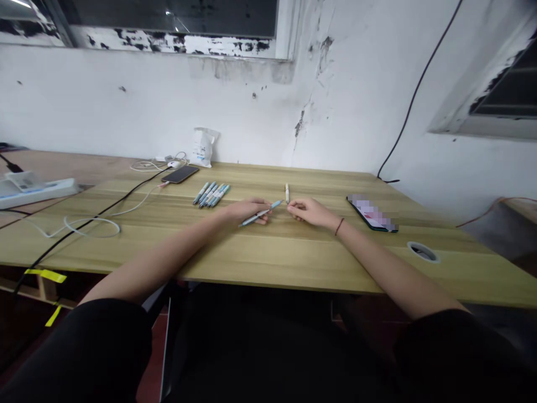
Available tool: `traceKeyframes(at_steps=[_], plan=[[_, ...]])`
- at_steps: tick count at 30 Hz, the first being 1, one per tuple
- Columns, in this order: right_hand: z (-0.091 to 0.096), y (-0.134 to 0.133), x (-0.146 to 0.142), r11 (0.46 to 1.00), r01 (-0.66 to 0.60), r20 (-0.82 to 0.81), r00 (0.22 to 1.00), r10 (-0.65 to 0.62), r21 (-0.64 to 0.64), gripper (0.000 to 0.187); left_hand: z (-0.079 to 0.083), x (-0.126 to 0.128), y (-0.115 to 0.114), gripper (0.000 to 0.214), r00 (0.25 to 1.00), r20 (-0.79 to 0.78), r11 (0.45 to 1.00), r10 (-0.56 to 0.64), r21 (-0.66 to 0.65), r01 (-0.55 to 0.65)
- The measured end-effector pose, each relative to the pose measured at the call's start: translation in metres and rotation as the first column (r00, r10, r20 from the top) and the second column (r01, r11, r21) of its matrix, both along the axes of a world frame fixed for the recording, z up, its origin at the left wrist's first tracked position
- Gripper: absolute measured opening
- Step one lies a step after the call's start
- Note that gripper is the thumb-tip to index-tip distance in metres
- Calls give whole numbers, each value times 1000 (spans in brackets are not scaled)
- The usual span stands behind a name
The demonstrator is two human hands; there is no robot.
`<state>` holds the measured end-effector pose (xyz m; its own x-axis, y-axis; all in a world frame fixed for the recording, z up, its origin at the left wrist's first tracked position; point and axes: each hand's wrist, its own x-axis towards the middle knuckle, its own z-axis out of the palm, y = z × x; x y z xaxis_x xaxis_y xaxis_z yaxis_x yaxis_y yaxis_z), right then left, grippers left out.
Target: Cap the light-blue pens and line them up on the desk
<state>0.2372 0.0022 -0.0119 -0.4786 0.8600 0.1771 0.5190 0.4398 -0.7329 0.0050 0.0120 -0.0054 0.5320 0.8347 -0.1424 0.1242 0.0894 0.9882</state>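
My left hand (246,210) is closed around a grey pen with a blue tip (260,214), held low over the wooden table (268,252). The pen's tip points right toward my right hand (308,211). That hand is pinched shut on a small white pen part (287,193) that stands up from its fingertips. The two hands are a few centimetres apart near the table's middle. A row of several blue-and-grey pens (211,194) lies to the left behind my left hand.
A dark phone (180,174) on a charging cable lies at the back left beside a white bag (203,147). Another phone (371,213) lies right of my hand, near a cable hole (423,252). A power strip (33,188) and loose cables (84,224) sit at the left.
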Motion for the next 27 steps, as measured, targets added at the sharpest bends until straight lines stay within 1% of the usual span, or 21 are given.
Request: traceKeyframes(at_steps=[6, 9, 11, 16, 21, 25, 27], plan=[[-1, 0, 0, 1000, 14, -53, 998, -15, -20, 27, 4, 1, -5, 14, 1000, -17, 1000, -1, 16, 1], [0, -2, -1, 1000, 22, -63, 998, -22, -9, 21, 6, 0, -8, 24, 999, -33, 1000, -5, 11, 6], [2, -3, -2, 999, 38, -56, 998, -38, -10, 18, 7, -1, -9, 29, 999, -50, 1000, -7, 30, 8], [4, -5, -3, 998, 62, -42, 997, -62, 10, 21, 6, -2, -6, 34, 993, -103, 992, -52, 110, 64], [0, -3, -3, 997, 77, -105, 992, -75, 13, 24, 4, -3, 0, 40, 988, -137, 981, -69, 171, 92], [0, -2, -2, 992, 114, -109, 988, -108, 52, 22, 2, -4, 1, 45, 978, -149, 968, -149, 179, 174], [0, -1, -2, 991, 117, -102, 989, -110, 61, 21, 3, -4, -1, 45, 978, -145, 972, -152, 159, 175]])
